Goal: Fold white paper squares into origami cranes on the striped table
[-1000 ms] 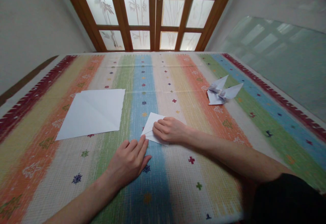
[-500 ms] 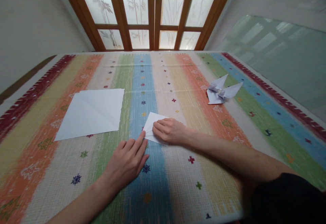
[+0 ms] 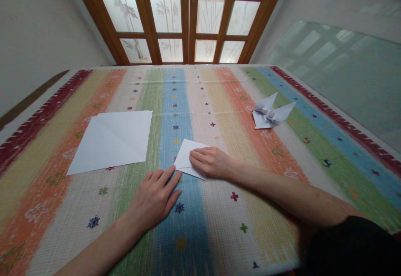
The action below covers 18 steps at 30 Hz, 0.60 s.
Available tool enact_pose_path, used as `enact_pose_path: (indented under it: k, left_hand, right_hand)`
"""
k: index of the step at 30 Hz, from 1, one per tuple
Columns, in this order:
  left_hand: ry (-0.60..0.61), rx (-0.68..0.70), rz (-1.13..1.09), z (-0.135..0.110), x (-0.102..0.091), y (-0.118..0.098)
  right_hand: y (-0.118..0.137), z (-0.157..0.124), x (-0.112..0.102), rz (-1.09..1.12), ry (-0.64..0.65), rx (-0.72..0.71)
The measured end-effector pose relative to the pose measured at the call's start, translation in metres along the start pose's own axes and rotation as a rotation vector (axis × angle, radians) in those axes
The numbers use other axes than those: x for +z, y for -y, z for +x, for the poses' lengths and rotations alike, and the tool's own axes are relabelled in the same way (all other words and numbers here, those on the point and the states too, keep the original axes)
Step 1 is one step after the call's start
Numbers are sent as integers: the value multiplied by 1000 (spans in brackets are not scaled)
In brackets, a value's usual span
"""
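Observation:
A small sheet of folded white paper (image 3: 184,154) lies flat on the striped tablecloth, one corner pointing left. My right hand (image 3: 210,161) presses on it from the right, fingers curled and held together; the paper under them is hidden. My left hand (image 3: 158,194) rests on the cloth just below and left of the paper. Its fingers are stretched out and apart, with a fingertip at the paper's left corner. A crease or flap edge runs from that corner toward my right hand.
Left of my hands lies a larger flat sheet of white paper (image 3: 114,142) with a faint diagonal crease. A folded paper crane (image 3: 267,113) stands at the right. The patterned tablecloth (image 3: 219,242) covers the table. Behind it are wood-framed glass doors (image 3: 189,21).
My left hand has shifted slightly left and down along the paper's corner. The visible fold line now sits lower, and my right fingers have slid slightly right.

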<state>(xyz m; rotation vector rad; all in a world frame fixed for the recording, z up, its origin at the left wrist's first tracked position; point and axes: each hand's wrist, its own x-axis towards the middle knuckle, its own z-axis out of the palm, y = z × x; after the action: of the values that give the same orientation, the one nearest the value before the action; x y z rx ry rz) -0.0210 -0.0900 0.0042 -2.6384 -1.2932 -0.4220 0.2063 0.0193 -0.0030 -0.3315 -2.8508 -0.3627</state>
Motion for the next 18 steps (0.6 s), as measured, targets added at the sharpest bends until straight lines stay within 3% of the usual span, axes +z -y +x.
enact_pose_path:
  k: [6, 10, 13, 18]
  left_hand:
    - [-55, -8, -40, 2, -1, 9]
    - [62, 108, -22, 11, 6, 13]
    - [178, 120, -51, 13, 13, 14]
    - [169, 104, -72, 18, 13, 16]
  right_hand:
    - [1, -6, 1, 155, 32, 88]
    - [1, -13, -1, 249, -26, 135]
    - [0, -22, -7, 297, -5, 243]
    - [-6, -41, -19, 291, 83, 475]
